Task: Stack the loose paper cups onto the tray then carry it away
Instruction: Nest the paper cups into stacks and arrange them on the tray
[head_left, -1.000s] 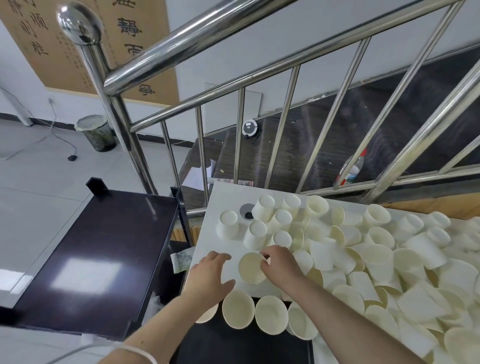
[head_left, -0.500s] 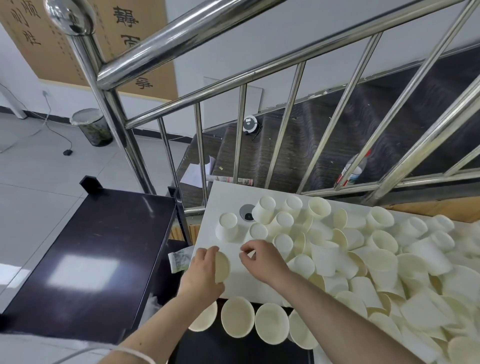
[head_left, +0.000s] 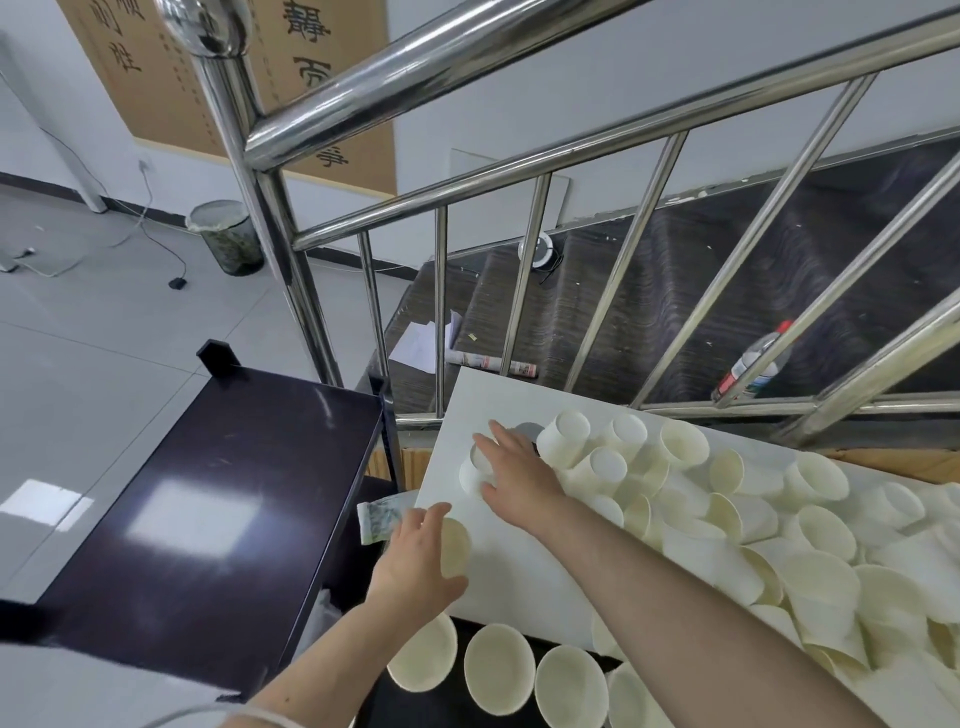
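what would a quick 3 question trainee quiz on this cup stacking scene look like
1. True or false: the right hand reaches over a lone cup at the far left of the white table.
2. What does the left hand hold? A) a paper cup B) a plastic bottle C) a newspaper
3. Fill in: the row of open cups nearest the camera sits on a ____ surface below the table edge.

Key
1. True; the fingers are spread above it.
2. A; the held cup is at the table's near left corner.
3. Dark.
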